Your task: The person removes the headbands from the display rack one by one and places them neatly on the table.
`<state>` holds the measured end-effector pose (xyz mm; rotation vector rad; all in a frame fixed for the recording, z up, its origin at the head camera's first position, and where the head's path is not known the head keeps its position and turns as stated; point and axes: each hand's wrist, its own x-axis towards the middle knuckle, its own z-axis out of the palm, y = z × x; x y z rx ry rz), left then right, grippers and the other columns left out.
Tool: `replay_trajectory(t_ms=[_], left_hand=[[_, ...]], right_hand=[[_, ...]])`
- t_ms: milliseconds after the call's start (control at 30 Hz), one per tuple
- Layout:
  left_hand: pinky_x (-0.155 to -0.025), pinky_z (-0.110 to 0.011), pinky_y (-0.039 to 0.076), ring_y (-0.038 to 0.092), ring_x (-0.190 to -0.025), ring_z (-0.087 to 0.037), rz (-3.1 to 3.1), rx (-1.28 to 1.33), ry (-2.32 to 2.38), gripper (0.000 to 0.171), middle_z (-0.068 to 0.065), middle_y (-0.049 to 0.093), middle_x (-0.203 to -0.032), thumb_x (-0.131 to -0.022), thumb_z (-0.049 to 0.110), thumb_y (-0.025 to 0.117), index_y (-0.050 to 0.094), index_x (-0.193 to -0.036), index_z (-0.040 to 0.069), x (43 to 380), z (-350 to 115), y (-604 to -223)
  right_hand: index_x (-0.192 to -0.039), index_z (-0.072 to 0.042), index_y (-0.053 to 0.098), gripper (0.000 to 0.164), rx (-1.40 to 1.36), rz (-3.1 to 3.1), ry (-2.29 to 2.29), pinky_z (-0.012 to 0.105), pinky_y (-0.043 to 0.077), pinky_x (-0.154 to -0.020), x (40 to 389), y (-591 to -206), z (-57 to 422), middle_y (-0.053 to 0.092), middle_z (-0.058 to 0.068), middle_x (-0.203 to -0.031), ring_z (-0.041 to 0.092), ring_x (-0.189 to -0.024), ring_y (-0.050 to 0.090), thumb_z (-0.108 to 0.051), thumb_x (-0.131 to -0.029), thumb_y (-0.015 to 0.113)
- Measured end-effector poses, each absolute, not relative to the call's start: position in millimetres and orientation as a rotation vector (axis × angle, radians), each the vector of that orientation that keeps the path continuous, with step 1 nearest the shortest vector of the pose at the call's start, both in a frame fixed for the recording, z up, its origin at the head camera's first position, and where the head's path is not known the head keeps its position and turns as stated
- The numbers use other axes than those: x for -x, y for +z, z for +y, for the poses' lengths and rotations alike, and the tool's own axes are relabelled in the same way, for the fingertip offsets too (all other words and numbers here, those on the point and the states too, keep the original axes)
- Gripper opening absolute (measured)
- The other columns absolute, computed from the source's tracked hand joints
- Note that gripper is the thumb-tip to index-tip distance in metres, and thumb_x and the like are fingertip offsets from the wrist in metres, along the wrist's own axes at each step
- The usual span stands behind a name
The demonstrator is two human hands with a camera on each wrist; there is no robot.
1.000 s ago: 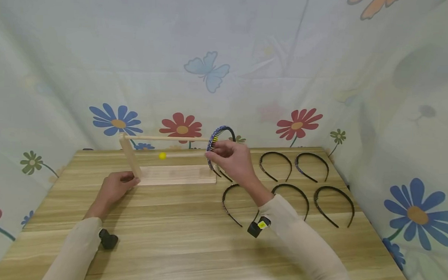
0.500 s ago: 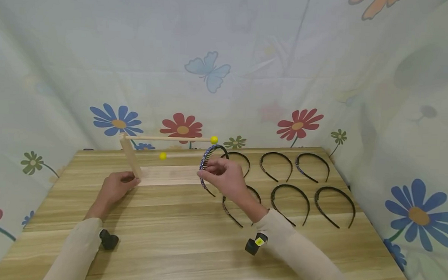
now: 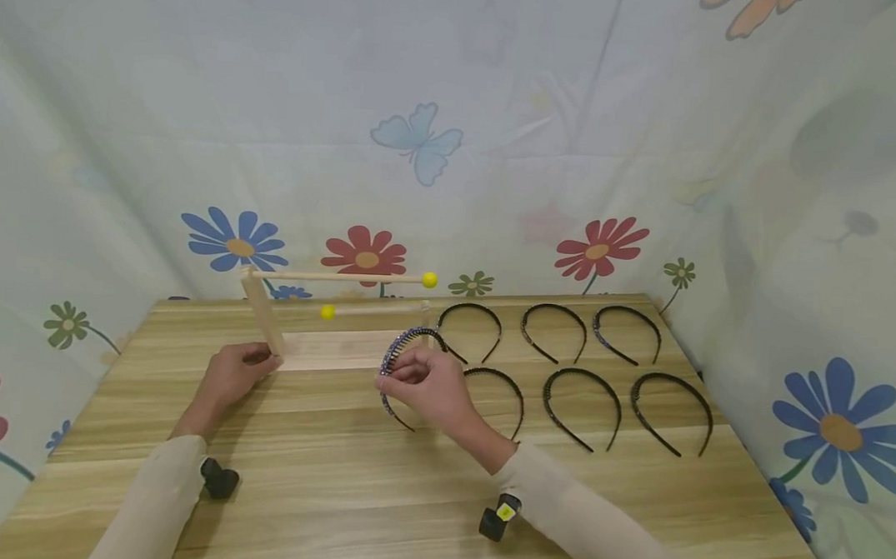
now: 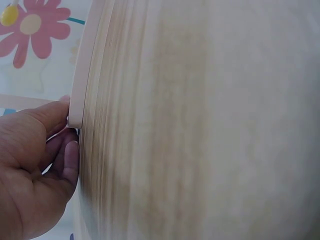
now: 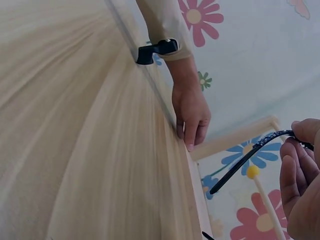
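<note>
My right hand [image 3: 439, 387] pinches a black toothed headband [image 3: 392, 356] with blue glittery stones, holding it upright in front of the right end of a wooden rack [image 3: 332, 351]. The same headband [image 5: 240, 165] shows in the right wrist view, its one free end pointing down and left. At the rack's left end, my left hand [image 3: 229, 378] grips the corner of the base; in the left wrist view the thumb lies on the base [image 4: 82, 75] and the fingers curl beside it. The upper rod [image 3: 335, 277] ends in a yellow ball [image 3: 429, 279].
Several dark headbands [image 3: 582, 373] lie in two rows on the right of the wood-grain table [image 3: 319, 491]. A lower rod [image 3: 379, 311] with a yellow ball [image 3: 328, 312] at its left end runs above the base. A flowered cloth [image 3: 497, 190] hangs behind.
My right hand has moved down and towards me with the headband, away from the upper rod's ball, which it hid at first. My left hand stays on the base.
</note>
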<state>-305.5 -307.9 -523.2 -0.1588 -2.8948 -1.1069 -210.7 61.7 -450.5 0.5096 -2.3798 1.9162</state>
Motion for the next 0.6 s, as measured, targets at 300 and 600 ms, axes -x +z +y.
replay_trajectory(t_ms=[300, 600], left_hand=[[-0.095, -0.058, 0.051, 0.064, -0.118, -0.045, -2.889, 0.175, -1.092, 0.049, -0.025, 0.068, -0.126, -0.101, 0.034, 0.066, 0.065, -0.132, -0.004, 305.5, -308.5, -523.1], [-0.097, -0.058, 0.050, 0.063, -0.119, -0.045, -2.896, 0.168, -1.107, 0.050, -0.025, 0.067, -0.128, -0.101, 0.035, 0.066, 0.064, -0.134, -0.004, 304.2, -307.4, -521.6]], right_hand=[[-0.091, -0.010, 0.073, 0.022, -0.496, -2.406, 1.962, 0.024, 0.055, -0.064, 200.4, -457.9, 50.7, 0.075, -0.002, -0.080, 0.009, -0.073, 0.071, -0.026, -0.084, 0.086], [-0.089, -0.011, 0.075, 0.020, -0.505, -2.452, 1.936, 0.023, 0.055, -0.063, 198.3, -471.6, 44.0, 0.075, -0.004, -0.080, 0.007, -0.073, 0.070, -0.026, -0.084, 0.087]])
